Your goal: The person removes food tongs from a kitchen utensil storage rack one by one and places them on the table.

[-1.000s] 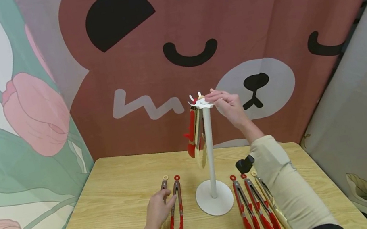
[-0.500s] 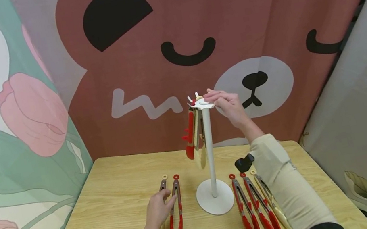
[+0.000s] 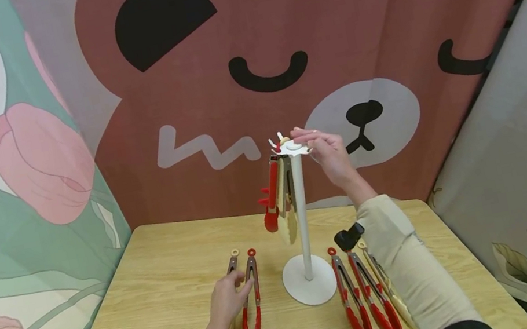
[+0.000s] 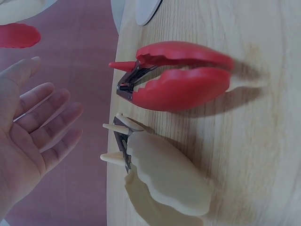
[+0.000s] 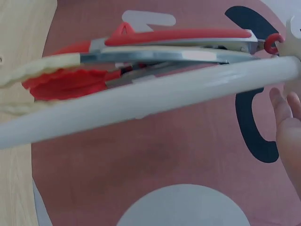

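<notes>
My right hand [image 3: 331, 158] is at the top of a white hanging rack [image 3: 301, 210], pinching the rim of its hook plate [image 3: 292, 149]. Red tongs [image 3: 272, 186] and cream tongs [image 3: 288, 225] hang by their rings on the plate's left side; in the right wrist view the hanging red tongs [image 5: 183, 35] lie behind the pole [image 5: 155, 99]. Over the table's left part my left hand [image 3: 226, 300] hovers with relaxed fingers, holding nothing. Below it lie red tongs [image 4: 183, 89] and cream tongs [image 4: 169, 174], the cream pair partly hidden by the hand in the head view.
The rack's round base [image 3: 310, 285] stands on the wooden table [image 3: 160, 300]. To its right lie two red tongs [image 3: 353, 301] and one cream pair [image 3: 394, 294], partly covered by my right sleeve [image 3: 413, 261]. A bear-print curtain [image 3: 183, 190] hangs behind the table.
The hanging tongs have swung slightly left as the hook plate turns under my right hand. The left hand stays in place. The view has shifted a little.
</notes>
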`<state>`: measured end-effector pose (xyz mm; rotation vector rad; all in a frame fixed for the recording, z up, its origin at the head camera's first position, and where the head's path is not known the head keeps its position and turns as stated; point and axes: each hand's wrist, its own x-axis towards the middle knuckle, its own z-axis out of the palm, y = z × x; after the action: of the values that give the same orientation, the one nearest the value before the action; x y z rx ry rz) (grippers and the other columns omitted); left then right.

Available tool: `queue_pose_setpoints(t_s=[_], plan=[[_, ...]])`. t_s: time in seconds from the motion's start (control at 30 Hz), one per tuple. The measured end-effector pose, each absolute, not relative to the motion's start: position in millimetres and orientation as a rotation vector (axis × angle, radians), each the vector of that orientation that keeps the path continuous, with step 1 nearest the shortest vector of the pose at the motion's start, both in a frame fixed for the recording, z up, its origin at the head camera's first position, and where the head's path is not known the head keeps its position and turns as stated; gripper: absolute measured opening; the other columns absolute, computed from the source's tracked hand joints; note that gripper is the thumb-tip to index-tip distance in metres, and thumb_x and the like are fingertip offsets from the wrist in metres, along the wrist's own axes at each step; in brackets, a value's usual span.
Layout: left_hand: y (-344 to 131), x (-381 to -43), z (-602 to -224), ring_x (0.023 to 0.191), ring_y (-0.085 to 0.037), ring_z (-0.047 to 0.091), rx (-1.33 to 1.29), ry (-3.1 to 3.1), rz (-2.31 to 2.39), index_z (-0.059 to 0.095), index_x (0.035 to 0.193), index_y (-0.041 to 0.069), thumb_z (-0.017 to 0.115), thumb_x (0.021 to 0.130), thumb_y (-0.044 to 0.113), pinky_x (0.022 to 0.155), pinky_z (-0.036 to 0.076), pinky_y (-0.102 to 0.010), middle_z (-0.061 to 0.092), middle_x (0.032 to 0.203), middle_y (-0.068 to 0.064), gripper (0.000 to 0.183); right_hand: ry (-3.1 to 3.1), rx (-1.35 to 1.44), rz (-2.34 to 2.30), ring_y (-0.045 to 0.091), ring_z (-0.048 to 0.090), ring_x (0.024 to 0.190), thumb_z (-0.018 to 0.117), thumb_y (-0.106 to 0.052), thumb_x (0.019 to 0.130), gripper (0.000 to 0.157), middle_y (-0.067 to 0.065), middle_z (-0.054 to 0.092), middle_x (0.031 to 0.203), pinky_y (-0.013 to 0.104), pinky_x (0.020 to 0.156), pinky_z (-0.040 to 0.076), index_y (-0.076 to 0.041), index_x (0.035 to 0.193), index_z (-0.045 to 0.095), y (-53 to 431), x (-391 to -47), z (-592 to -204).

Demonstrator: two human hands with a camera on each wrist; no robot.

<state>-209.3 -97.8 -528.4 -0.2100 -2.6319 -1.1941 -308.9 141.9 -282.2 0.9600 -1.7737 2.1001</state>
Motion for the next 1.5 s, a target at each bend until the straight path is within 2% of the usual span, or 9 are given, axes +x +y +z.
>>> queue_pose_setpoints(t_s=[0.13,0.27,0.43,0.6,0.77,0.9,1.1,1.23,1.5], plan=[[-97,-209,-528,0.082,-0.028,0.060,-0.209,-2.635,-1.194,0.064,0.095,0.000,0.062,0.083,0.030,0.067,0.048,-0.038,0.063,0.090,-0.012,0.032,-1.675,0.875,2.224,0.026,0.048,0.110,0.034,0.003,0.088,0.035,0.017,0.051,0.120,0.023,0.074,0.045,0.014,0.119,0.046,135,-305,-284],[-96,-209,-528,0.081,-0.028,0.060,-0.212,-2.631,-1.200,0.064,0.094,0.001,0.063,0.083,0.029,0.066,0.048,-0.037,0.064,0.088,-0.011,0.030,-1.621,0.765,2.275,0.023,0.053,0.103,0.034,0.000,0.089,0.046,0.014,0.044,0.126,0.017,0.063,0.041,0.003,0.135,0.030,129,-301,-286],[-95,-208,-528,0.080,-0.027,0.060,-0.208,-2.636,-1.212,0.064,0.094,0.002,0.063,0.083,0.027,0.065,0.048,-0.036,0.064,0.088,-0.010,0.028,-1.622,0.692,2.287,0.007,0.050,0.073,0.035,-0.003,0.093,0.045,0.026,0.036,0.132,0.014,0.056,0.037,0.005,0.137,0.024,129,-300,-290],[-95,-208,-527,0.079,-0.026,0.060,-0.209,-2.631,-1.217,0.064,0.092,0.003,0.063,0.083,0.025,0.065,0.048,-0.035,0.064,0.086,-0.007,0.024,-1.640,0.678,2.300,0.004,0.045,0.062,0.035,-0.005,0.095,0.043,0.030,0.035,0.131,0.013,0.055,0.037,0.009,0.134,0.026,128,-299,-290],[-95,-208,-527,0.077,-0.023,0.060,-0.204,-2.635,-1.223,0.064,0.090,0.006,0.063,0.083,0.025,0.064,0.048,-0.033,0.064,0.083,-0.004,0.020,-1.658,0.652,2.319,0.006,0.045,0.062,0.036,-0.006,0.095,0.043,0.027,0.037,0.132,0.015,0.054,0.036,0.009,0.134,0.027,126,-297,-288],[-95,-208,-527,0.076,-0.022,0.060,-0.220,-2.638,-1.222,0.064,0.090,0.005,0.062,0.083,0.026,0.064,0.047,-0.032,0.063,0.083,-0.003,0.022,-1.674,0.640,2.338,0.010,0.054,0.080,0.034,-0.007,0.096,0.043,0.025,0.037,0.133,0.019,0.066,0.043,0.008,0.135,0.025,126,-295,-287],[-94,-207,-527,0.075,-0.020,0.060,-0.225,-2.640,-1.222,0.064,0.090,0.006,0.062,0.083,0.027,0.064,0.048,-0.031,0.063,0.084,-0.003,0.023,-1.676,0.661,2.371,0.016,0.051,0.104,0.031,-0.009,0.097,0.044,0.025,0.035,0.134,0.025,0.081,0.043,0.006,0.137,0.022,128,-295,-286],[-93,-205,-525,0.075,-0.019,0.059,-0.220,-2.648,-1.220,0.064,0.091,0.005,0.062,0.083,0.027,0.064,0.047,-0.030,0.063,0.083,-0.003,0.023,-1.662,0.658,2.392,0.012,0.054,0.090,0.031,-0.008,0.097,0.044,0.027,0.035,0.133,0.021,0.071,0.043,0.006,0.137,0.022,128,-296,-286],[-92,-202,-524,0.068,-0.013,0.058,-0.215,-2.652,-1.230,0.064,0.087,0.005,0.063,0.083,0.025,0.056,0.046,-0.025,0.062,0.079,-0.002,0.020,-1.646,0.641,2.430,0.008,0.049,0.072,0.031,-0.009,0.097,0.043,0.029,0.035,0.131,0.019,0.065,0.042,0.005,0.137,0.023,127,-297,-284]])
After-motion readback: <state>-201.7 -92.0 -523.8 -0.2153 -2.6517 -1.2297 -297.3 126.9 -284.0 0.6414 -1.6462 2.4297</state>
